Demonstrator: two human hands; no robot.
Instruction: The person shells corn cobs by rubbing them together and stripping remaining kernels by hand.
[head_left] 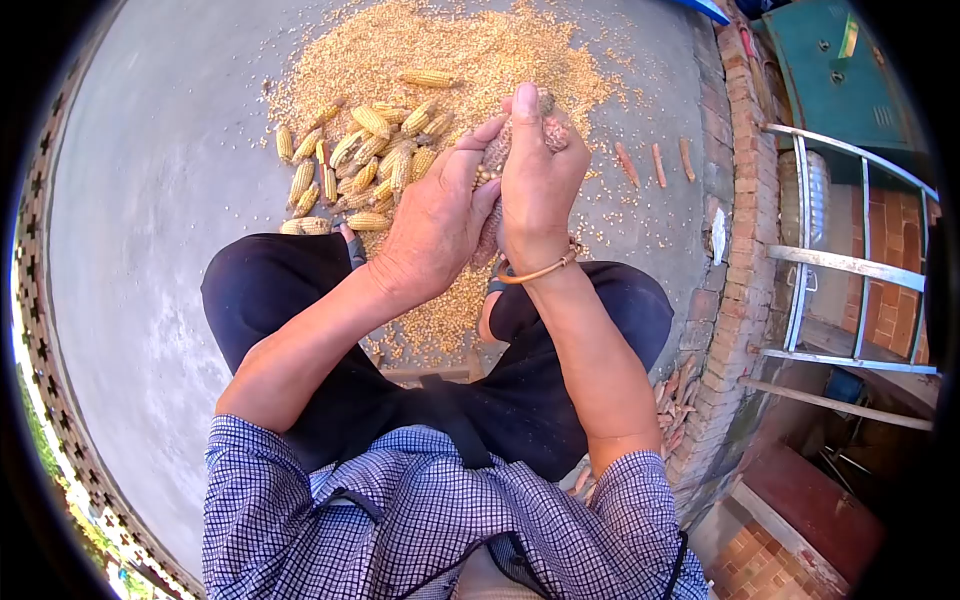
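Both hands are together in front of my knees, wrapped round corn cobs. My left hand (pixel 428 222) grips a mostly stripped, reddish corn cob (pixel 497 150), with a few yellow kernels showing between the hands. Pressed against it, my right hand (pixel 541 185) closes on a bare corn cob (pixel 556 133) whose end sticks out past the fingers. The palms hide much of both cobs. Just beyond my left hand lies a pile of yellow ears of corn (pixel 372 150), some with kernels rubbed off. Loose corn kernels (pixel 470 50) form a wide heap behind the ears.
Several bare cobs (pixel 627 164) lie on the concrete floor (pixel 150 200) to the right. More stripped cobs (pixel 678 405) are heaped beside my right knee, against a low brick edge (pixel 742 240). A metal rail frame (pixel 850 262) and a green cabinet (pixel 835 75) stand beyond it.
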